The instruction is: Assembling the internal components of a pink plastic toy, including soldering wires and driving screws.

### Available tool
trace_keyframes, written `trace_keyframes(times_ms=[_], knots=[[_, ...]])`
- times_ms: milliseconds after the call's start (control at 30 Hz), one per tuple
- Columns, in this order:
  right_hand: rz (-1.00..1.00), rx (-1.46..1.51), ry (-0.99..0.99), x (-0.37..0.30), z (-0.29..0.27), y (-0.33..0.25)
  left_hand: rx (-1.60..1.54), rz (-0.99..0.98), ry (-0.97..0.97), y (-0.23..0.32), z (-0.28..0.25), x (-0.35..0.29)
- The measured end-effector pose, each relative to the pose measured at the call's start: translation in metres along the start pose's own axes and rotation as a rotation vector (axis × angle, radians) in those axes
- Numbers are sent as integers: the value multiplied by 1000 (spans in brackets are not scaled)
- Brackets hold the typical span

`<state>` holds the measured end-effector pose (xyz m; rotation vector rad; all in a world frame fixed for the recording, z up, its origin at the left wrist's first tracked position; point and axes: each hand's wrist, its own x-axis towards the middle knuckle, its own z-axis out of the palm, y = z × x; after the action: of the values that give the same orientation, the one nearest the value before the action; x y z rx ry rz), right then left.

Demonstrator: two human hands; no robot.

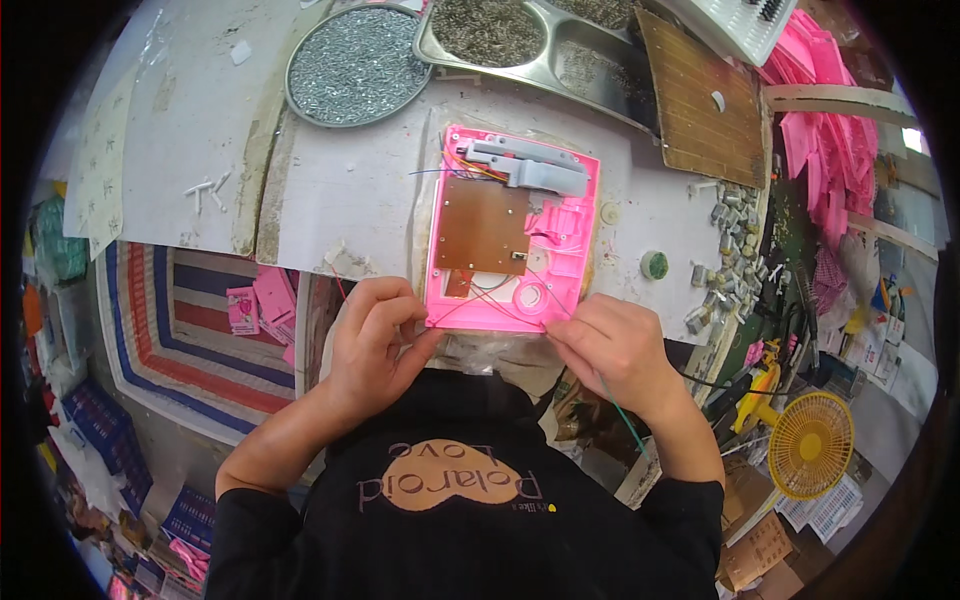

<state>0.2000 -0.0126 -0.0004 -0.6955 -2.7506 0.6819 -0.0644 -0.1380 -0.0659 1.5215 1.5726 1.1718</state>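
Left hand (380, 338) pinched red wire (338, 286), right hand (618, 345) teal wire (622, 413), fingertips closed. Likely wiring case (591, 200); next seemingly needed gentle tension.

The left forearm (290, 436) and right forearm (690, 448) come out of short sleeves on either side of the black shirt (440, 545), elbows bent outward. Beyond the shirt's left side, the left hand (380, 340) curls its fingers toward the thumb. Beyond its right side, the right hand (618, 347) pinches thumb against forefinger, its back turned up.
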Motion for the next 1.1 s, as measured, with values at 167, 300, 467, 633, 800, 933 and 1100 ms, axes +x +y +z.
trace_keyframes(times_ms=[167, 300, 467, 633, 800, 933, 1100], knots=[[-24, 6, 118, -13, 12, 8, 48, -83, -71, 7, -9, -7], [24, 152, 224, -23, 18, 10, 50, -85, -59, 1, -2, -17], [-113, 236, 315, -26, 18, -20, 23, -17, -107, 18, -8, -13], [-332, 425, 189, 14, 35, -73, 59, 279, -245, 32, -4, 8], [-269, 649, 182, 31, 30, -62, 3, 392, -196, 20, -10, 10], [-37, 276, 177, 31, 29, -43, 117, 197, -61, 7, -21, -8], [45, 100, 168, 44, 49, -58, 219, 60, -18, 8, -35, -2]])
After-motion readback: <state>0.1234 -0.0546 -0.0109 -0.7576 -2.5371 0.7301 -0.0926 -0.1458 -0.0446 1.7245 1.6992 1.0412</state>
